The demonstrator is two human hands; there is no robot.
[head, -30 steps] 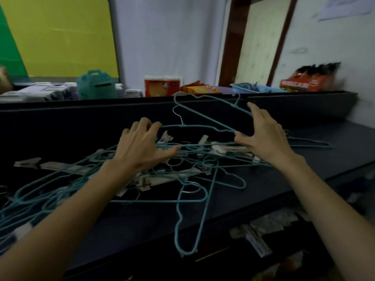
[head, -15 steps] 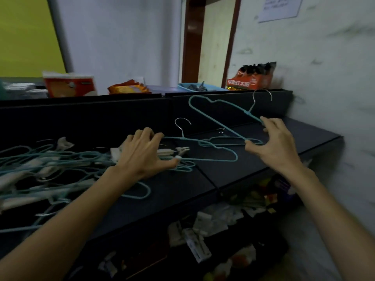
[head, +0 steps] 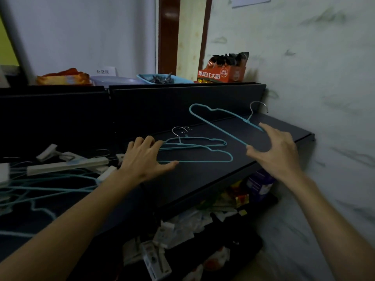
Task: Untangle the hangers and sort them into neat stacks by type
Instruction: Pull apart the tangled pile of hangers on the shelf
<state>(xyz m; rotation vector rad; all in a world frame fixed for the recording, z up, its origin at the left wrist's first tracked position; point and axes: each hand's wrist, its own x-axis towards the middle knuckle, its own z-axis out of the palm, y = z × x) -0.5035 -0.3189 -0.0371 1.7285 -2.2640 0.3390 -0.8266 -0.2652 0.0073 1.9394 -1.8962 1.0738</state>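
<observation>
My right hand [head: 278, 153] holds one teal wire hanger [head: 221, 123], thumb and fingers pinching it at the shoulder just below the neck. The hanger is lifted clear of the bench [head: 203, 179] and tilted, its silver hook up near the wall [head: 314, 78], its far end pointing back toward the dark back panel [head: 182, 102].

My left hand [head: 145, 157] lies over the near end of a small stack of teal hangers [head: 198, 151] lying flat on the bench, left of the lifted hanger. Fingers spread and only lightly bent, thumb out along the lowest wire; I cannot tell if any finger hooks under a wire. Their hooks point toward the back panel.

Left of the stack, the tangled heap [head: 40, 183]: teal wire hangers mixed with white clip hangers [head: 67, 165], spread across the bench to the edge of view.

On the ledge above the back panel: a red snack box [head: 221, 75], a blue tray [head: 162, 79], orange packets [head: 63, 78].

Under the bench, a low shelf with loose packets [head: 178, 236].
</observation>
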